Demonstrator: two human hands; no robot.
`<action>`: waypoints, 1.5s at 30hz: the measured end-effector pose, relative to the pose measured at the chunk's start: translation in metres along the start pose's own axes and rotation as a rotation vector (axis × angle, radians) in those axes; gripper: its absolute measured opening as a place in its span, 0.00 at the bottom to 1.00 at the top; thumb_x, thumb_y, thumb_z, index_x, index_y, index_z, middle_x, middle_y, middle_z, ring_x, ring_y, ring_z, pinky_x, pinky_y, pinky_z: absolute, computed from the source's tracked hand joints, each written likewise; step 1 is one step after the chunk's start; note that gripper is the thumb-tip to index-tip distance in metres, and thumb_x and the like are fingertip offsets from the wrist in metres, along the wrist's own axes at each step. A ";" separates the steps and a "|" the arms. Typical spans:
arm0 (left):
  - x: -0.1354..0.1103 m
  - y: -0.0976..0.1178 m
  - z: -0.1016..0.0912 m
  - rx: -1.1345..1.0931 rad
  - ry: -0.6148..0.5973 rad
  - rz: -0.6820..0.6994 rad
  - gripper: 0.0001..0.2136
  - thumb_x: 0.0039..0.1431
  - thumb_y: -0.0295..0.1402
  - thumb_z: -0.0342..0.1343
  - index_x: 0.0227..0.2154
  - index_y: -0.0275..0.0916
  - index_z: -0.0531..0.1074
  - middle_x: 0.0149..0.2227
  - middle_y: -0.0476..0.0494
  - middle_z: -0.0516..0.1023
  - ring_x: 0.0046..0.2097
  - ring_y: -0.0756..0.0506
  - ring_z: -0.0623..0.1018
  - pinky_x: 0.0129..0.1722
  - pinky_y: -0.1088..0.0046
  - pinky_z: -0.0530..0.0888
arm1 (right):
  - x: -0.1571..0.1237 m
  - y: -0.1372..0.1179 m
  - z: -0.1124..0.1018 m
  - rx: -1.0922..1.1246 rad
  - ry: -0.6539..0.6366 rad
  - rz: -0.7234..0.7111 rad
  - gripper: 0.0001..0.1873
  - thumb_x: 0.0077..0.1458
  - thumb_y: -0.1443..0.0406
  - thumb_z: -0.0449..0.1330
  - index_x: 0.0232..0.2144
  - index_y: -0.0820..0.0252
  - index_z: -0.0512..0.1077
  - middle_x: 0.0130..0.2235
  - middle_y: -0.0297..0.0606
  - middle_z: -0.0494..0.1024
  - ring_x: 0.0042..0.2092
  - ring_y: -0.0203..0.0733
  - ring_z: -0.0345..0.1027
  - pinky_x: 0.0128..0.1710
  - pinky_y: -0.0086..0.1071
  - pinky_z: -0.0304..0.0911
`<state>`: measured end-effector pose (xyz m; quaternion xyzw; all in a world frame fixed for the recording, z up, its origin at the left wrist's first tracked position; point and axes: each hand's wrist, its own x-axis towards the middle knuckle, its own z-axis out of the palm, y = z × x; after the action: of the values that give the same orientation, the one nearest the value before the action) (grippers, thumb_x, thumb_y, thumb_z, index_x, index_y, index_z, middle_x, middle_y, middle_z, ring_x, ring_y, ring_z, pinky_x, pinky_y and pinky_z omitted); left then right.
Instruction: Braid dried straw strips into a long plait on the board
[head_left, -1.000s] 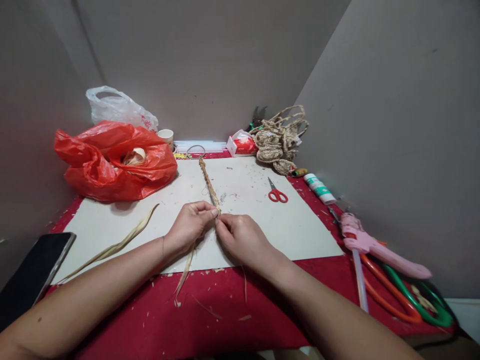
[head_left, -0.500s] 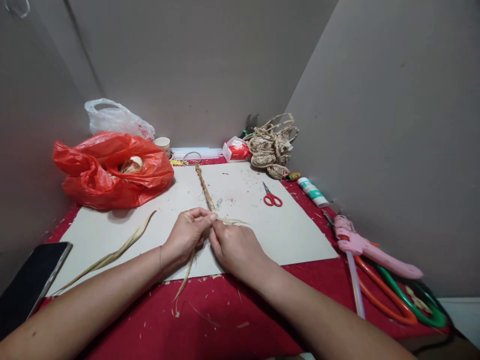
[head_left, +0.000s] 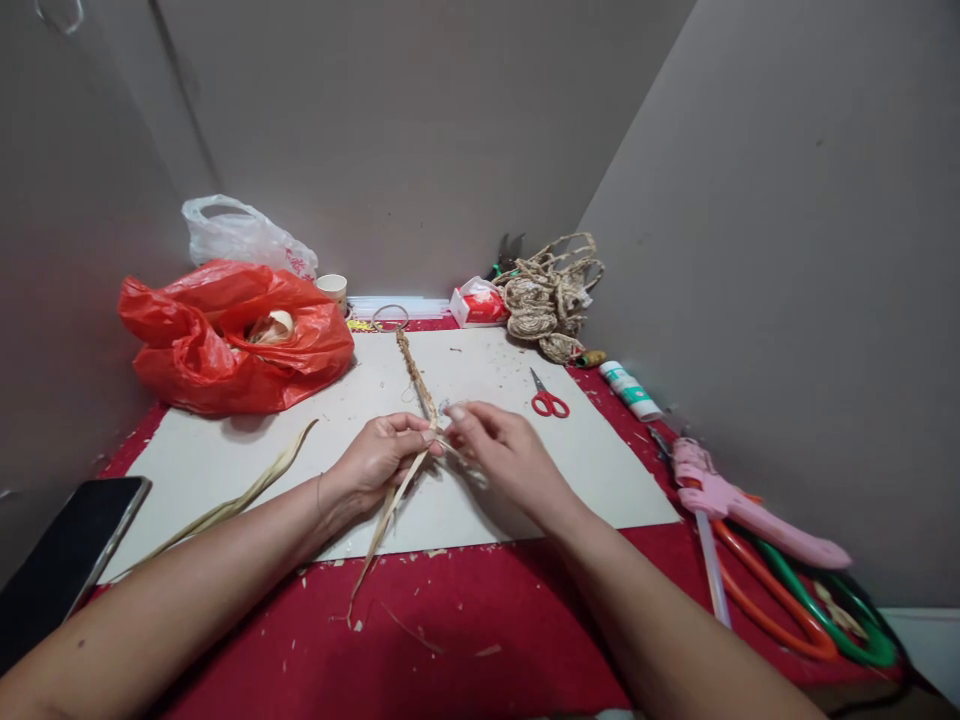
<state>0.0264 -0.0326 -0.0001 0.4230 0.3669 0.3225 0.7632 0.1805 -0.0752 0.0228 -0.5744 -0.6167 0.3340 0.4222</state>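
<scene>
A thin braided straw cord (head_left: 416, 373) lies on a white board (head_left: 225, 450), running from a metal ring (head_left: 391, 317) toward me. My left hand (head_left: 382, 457) pinches the near end of the braid, with loose straw strips (head_left: 386, 520) trailing down over the red cloth. My right hand (head_left: 502, 450) is just to the right, fingers pinched on a thin straw strand beside the braid's end.
A red plastic bag (head_left: 236, 340) and a white bag (head_left: 240, 232) sit at the back left. A phone (head_left: 64, 550) lies near left. Red scissors (head_left: 550, 397), woven straw pieces (head_left: 547, 295), a glue stick (head_left: 630, 390) and a pink glue gun (head_left: 742, 505) lie right.
My right hand has moved away from the left hand, up and to the right, drawing a strand out. The left hand stays pinched on the braid end.
</scene>
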 end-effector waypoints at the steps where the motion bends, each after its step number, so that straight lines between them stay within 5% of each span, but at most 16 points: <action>1: 0.000 0.000 0.000 -0.001 -0.006 0.006 0.09 0.45 0.31 0.62 0.29 0.34 0.68 0.22 0.49 0.74 0.14 0.59 0.57 0.14 0.79 0.46 | 0.003 0.003 0.003 0.075 -0.130 0.066 0.21 0.58 0.51 0.49 0.27 0.62 0.67 0.24 0.36 0.70 0.23 0.33 0.59 0.24 0.28 0.54; 4: 0.000 0.000 -0.001 0.023 -0.003 0.018 0.08 0.45 0.30 0.61 0.28 0.34 0.68 0.21 0.49 0.73 0.14 0.59 0.59 0.15 0.80 0.48 | 0.010 0.010 0.008 0.204 -0.377 0.199 0.23 0.57 0.49 0.48 0.23 0.62 0.64 0.17 0.29 0.60 0.18 0.29 0.47 0.19 0.27 0.44; 7: 0.000 0.001 -0.003 0.075 -0.032 0.015 0.08 0.47 0.30 0.60 0.29 0.34 0.69 0.23 0.48 0.75 0.15 0.59 0.59 0.16 0.80 0.49 | 0.014 0.015 0.006 0.225 -0.431 0.213 0.23 0.53 0.49 0.53 0.21 0.63 0.64 0.16 0.25 0.53 0.19 0.27 0.41 0.18 0.27 0.39; 10: 0.002 0.001 -0.005 0.136 -0.107 0.059 0.08 0.48 0.31 0.59 0.31 0.34 0.69 0.25 0.45 0.76 0.22 0.55 0.69 0.20 0.80 0.58 | 0.018 0.019 0.002 0.280 -0.475 0.336 0.22 0.52 0.49 0.55 0.22 0.62 0.66 0.16 0.24 0.54 0.17 0.26 0.38 0.17 0.28 0.34; 16: 0.001 0.007 -0.008 0.500 -0.100 0.256 0.05 0.50 0.29 0.56 0.30 0.34 0.72 0.29 0.42 0.77 0.31 0.50 0.74 0.35 0.75 0.67 | 0.017 0.025 0.005 0.402 -0.424 0.404 0.19 0.49 0.53 0.59 0.18 0.61 0.63 0.12 0.23 0.53 0.14 0.26 0.38 0.15 0.28 0.31; 20: -0.006 0.015 -0.007 0.975 0.019 0.318 0.07 0.52 0.31 0.53 0.24 0.36 0.74 0.24 0.46 0.74 0.27 0.50 0.69 0.29 0.76 0.63 | 0.015 0.025 0.011 0.291 -0.294 0.331 0.18 0.49 0.58 0.58 0.15 0.62 0.63 0.13 0.26 0.58 0.16 0.26 0.43 0.17 0.27 0.38; 24: -0.016 0.019 -0.002 1.175 0.034 0.335 0.11 0.55 0.32 0.49 0.19 0.37 0.70 0.19 0.46 0.70 0.23 0.50 0.66 0.25 0.75 0.58 | 0.013 0.023 0.017 0.219 -0.225 0.274 0.17 0.50 0.62 0.57 0.14 0.63 0.65 0.14 0.31 0.62 0.18 0.27 0.48 0.19 0.26 0.44; 28: -0.028 0.010 0.010 1.265 0.033 0.427 0.10 0.57 0.34 0.48 0.30 0.38 0.73 0.23 0.44 0.73 0.24 0.48 0.69 0.27 0.73 0.62 | 0.009 0.018 0.018 0.353 -0.239 0.341 0.16 0.50 0.62 0.56 0.14 0.63 0.65 0.12 0.27 0.58 0.16 0.26 0.44 0.16 0.26 0.40; 31: -0.039 -0.002 0.020 1.539 0.059 0.400 0.12 0.57 0.28 0.46 0.41 0.35 0.70 0.22 0.44 0.72 0.24 0.46 0.70 0.28 0.71 0.64 | 0.008 0.014 0.015 0.491 -0.314 0.415 0.14 0.50 0.61 0.56 0.17 0.62 0.65 0.10 0.24 0.54 0.13 0.26 0.40 0.13 0.26 0.35; 35: -0.052 -0.008 0.033 1.891 -0.119 0.410 0.14 0.57 0.22 0.39 0.40 0.32 0.67 0.26 0.42 0.73 0.26 0.45 0.73 0.27 0.70 0.67 | 0.007 0.012 0.010 0.624 -0.395 0.476 0.10 0.49 0.62 0.58 0.22 0.64 0.69 0.10 0.22 0.53 0.12 0.25 0.39 0.12 0.24 0.33; 38: -0.062 -0.002 0.039 1.799 -0.309 0.557 0.12 0.62 0.33 0.41 0.29 0.36 0.68 0.23 0.45 0.72 0.24 0.48 0.71 0.26 0.73 0.67 | 0.008 0.010 0.007 0.690 -0.400 0.514 0.09 0.48 0.64 0.59 0.22 0.65 0.68 0.10 0.22 0.54 0.13 0.24 0.38 0.13 0.22 0.34; 40: -0.065 0.007 0.039 1.605 -0.292 0.709 0.13 0.61 0.36 0.45 0.25 0.37 0.67 0.22 0.47 0.70 0.24 0.50 0.70 0.27 0.74 0.67 | 0.009 0.009 0.006 0.734 -0.395 0.521 0.09 0.47 0.64 0.60 0.21 0.65 0.68 0.11 0.24 0.57 0.14 0.24 0.41 0.13 0.22 0.35; 43: -0.055 0.020 0.032 1.242 0.091 0.882 0.07 0.58 0.33 0.49 0.28 0.37 0.68 0.26 0.46 0.72 0.29 0.50 0.71 0.32 0.74 0.68 | 0.011 0.009 0.004 0.778 -0.395 0.501 0.08 0.45 0.65 0.61 0.20 0.64 0.68 0.12 0.24 0.58 0.14 0.24 0.43 0.13 0.22 0.37; 45: -0.040 0.024 0.024 0.962 0.331 0.787 0.05 0.56 0.34 0.51 0.31 0.37 0.68 0.30 0.46 0.72 0.32 0.50 0.72 0.34 0.75 0.68 | 0.012 0.009 0.003 0.782 -0.411 0.493 0.08 0.46 0.66 0.61 0.20 0.64 0.69 0.11 0.23 0.55 0.14 0.24 0.40 0.13 0.22 0.36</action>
<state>0.0214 -0.0639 0.0411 0.7658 0.4008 0.4385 0.2461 0.1817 -0.0617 0.0149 -0.4239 -0.3618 0.7360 0.3843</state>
